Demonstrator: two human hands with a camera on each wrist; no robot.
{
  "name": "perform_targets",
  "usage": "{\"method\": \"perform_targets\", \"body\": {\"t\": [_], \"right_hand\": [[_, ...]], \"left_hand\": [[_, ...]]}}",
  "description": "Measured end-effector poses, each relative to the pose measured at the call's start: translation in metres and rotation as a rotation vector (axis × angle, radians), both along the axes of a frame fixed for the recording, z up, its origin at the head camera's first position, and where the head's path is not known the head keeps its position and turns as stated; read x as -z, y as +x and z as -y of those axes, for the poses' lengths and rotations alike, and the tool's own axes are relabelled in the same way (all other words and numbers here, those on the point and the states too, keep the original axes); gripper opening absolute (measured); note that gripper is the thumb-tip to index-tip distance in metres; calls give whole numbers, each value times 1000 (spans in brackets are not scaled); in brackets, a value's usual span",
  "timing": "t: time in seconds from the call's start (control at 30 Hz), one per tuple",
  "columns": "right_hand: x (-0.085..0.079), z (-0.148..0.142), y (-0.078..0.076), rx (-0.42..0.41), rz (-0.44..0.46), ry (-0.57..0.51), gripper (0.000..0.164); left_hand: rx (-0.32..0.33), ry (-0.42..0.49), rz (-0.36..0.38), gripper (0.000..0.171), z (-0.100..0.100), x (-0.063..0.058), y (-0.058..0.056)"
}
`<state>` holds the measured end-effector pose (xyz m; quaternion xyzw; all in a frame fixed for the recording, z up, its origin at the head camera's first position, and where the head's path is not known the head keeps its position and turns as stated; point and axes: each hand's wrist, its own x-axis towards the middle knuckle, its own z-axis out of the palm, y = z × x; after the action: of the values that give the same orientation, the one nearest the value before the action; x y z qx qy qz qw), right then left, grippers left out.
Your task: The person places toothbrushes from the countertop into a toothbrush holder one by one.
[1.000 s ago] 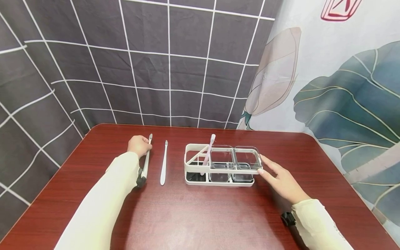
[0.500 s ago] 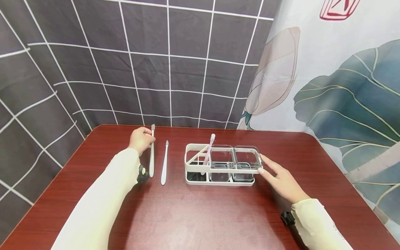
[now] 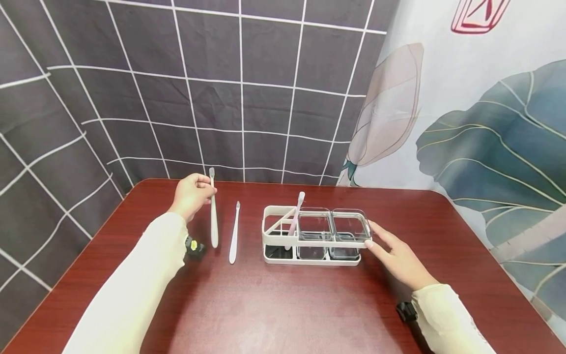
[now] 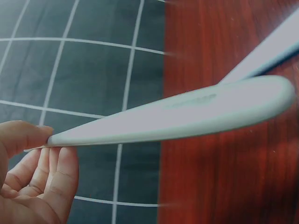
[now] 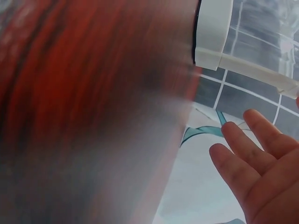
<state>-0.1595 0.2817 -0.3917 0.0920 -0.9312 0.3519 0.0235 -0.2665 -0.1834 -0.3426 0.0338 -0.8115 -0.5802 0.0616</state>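
My left hand (image 3: 191,195) pinches a white toothbrush (image 3: 214,221) near its neck, between thumb and fingers. Its bristle head points up and its broad handle hangs down, off the table, as the left wrist view also suggests. A second white toothbrush (image 3: 234,236) lies on the table just to the right. Farther right stands a white toothbrush holder (image 3: 318,243) with two clear cups (image 3: 351,225) and a pink toothbrush (image 3: 295,216) leaning in its left compartment. My right hand (image 3: 400,258) touches the holder's right end with thumb and index finger; the other fingers extend loosely (image 5: 252,158).
The reddish-brown table (image 3: 283,305) ends at a back edge against a dark grid-patterned curtain (image 3: 265,108). A pale curtain with leaf prints (image 3: 495,142) hangs at the right.
My left hand has raised the white toothbrush and moved it slightly away from me, bringing it more upright. The right hand stays at the holder's end, and the holder has not moved.
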Motion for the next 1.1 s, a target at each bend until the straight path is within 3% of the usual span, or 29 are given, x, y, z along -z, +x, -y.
{"method": "perform_targets", "body": {"t": [0.5,1.1], "right_hand": [[-4,-1,0,-26,-2,14,64],[-6,-1,0,-23,30,13,65]], "left_hand": [[14,118,-88,34,-16,-30,22],[28,342,-178,29,-51,-48,51]]}}
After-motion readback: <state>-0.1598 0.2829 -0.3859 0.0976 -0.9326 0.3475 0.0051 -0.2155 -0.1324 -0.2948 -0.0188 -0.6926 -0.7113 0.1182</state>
